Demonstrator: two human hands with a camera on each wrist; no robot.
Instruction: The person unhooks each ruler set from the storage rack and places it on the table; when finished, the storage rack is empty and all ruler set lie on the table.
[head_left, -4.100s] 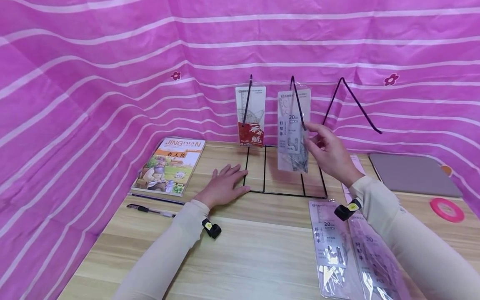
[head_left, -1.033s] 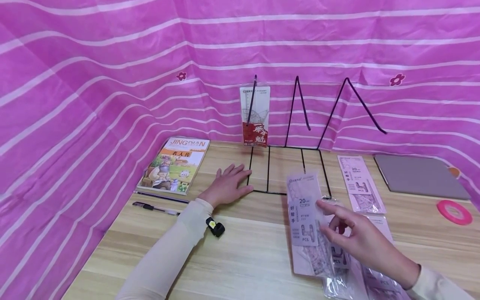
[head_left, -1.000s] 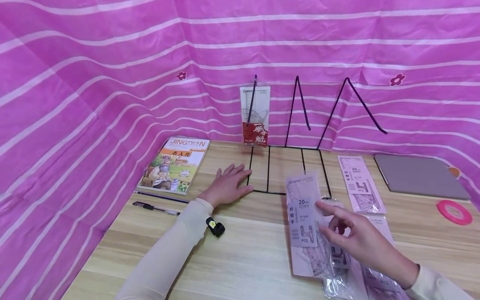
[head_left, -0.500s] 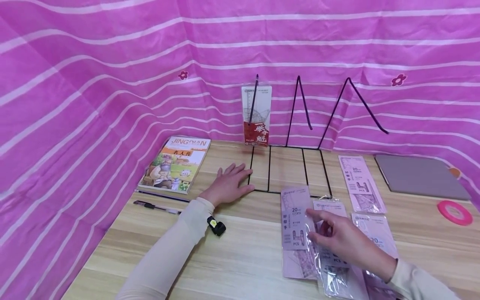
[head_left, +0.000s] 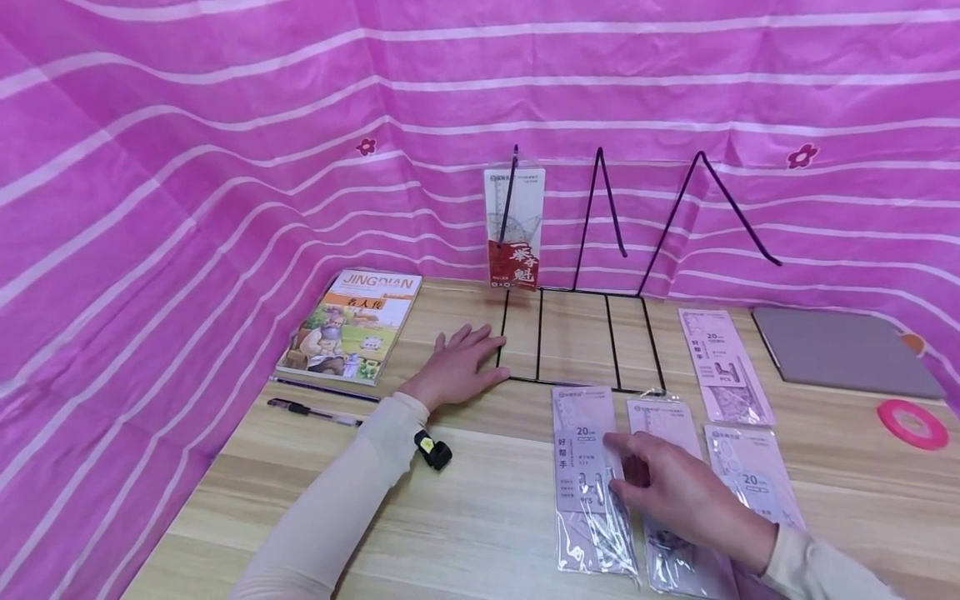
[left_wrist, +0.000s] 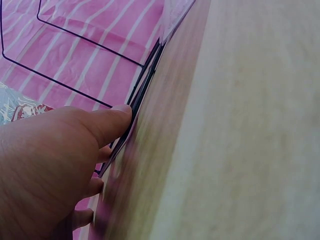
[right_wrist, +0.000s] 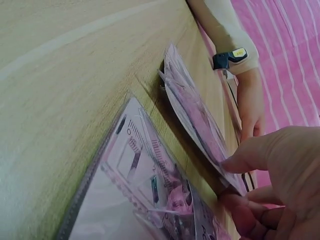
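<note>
Packet of rulers (head_left: 579,483) in right hand's grip (head_left: 681,487)

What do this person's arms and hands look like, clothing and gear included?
The left sleeve and right sleeve are plain cream and reach the wrists. A small black device with a yellow label sits at the left cuff; none shows on the right now. The left hand and right hand wear no gloves. No cables show.
</note>
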